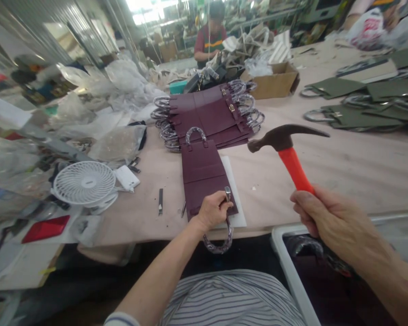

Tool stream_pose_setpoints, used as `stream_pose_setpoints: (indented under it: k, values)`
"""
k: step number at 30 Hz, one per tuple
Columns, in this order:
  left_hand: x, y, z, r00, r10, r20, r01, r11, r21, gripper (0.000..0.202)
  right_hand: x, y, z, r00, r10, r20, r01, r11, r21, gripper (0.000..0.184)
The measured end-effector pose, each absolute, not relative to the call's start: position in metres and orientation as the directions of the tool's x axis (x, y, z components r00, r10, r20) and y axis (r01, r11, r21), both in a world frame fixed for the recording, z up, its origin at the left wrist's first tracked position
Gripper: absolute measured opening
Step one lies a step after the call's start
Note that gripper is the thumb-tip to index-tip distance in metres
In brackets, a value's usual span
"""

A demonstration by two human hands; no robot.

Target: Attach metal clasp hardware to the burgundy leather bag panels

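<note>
My right hand [321, 210] is closed round the orange handle of a claw hammer [285, 138], raised above the table at the right. Pinched in my left hand [213, 209] is a short metal punch [227, 194], held upright over the lower right part of a maroon bag panel [204, 167]. The panel lies flat, partly on a white board [236, 199], with a wrapped handle at its far end. Another wrapped handle [219, 246] hangs over the table's front edge. My fingers hide the punch's lower tip.
Behind the panel lies a stack of maroon bag panels [204, 108]. Green bag panels [363, 108] are at the right, near a cardboard box [275, 81]. A white fan [85, 183], a cutter blade [161, 201] and a red phone-like object [46, 228] lie left. A person [209, 40] works opposite.
</note>
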State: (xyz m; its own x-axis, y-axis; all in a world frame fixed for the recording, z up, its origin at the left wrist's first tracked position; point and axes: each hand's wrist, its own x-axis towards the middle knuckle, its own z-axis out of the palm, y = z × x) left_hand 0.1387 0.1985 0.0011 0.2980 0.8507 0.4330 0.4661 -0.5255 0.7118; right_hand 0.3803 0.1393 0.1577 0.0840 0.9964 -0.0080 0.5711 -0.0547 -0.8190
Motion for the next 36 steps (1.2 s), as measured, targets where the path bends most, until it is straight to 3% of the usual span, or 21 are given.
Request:
stream_pose_setpoints:
  k: [6, 14, 25, 32, 36]
  values:
    - [0.139, 0.2, 0.003, 0.299, 0.864, 0.406, 0.502, -0.504, 0.703, 0.007, 0.384, 0.122, 0.183, 0.026, 0.983, 0.183, 0.829, 0.081, -0.553, 0.055]
    - [0.14, 0.196, -0.006, 0.231, 0.856, 0.462, 0.469, -0.514, 0.718, 0.007, 0.379, 0.119, 0.171, -0.091, 0.975, 0.202, 0.844, 0.184, -0.504, 0.054]
    - [0.148, 0.191, -0.007, 0.162, 0.887, 0.433, 0.509, -0.45, 0.734, 0.007, 0.376, 0.121, 0.153, -0.233, 0.929, 0.286, 0.858, 0.335, -0.39, 0.044]
    - [0.15, 0.19, -0.004, 0.155, 0.879, 0.451, 0.498, -0.464, 0.732, 0.01, 0.367, 0.12, 0.158, -0.19, 0.866, 0.463, 0.843, 0.386, -0.375, 0.04]
    - [0.152, 0.191, -0.006, 0.171, 0.885, 0.433, 0.527, -0.453, 0.718, 0.01, 0.375, 0.123, 0.158, -0.327, 0.885, 0.333, 0.862, 0.423, -0.279, 0.04]
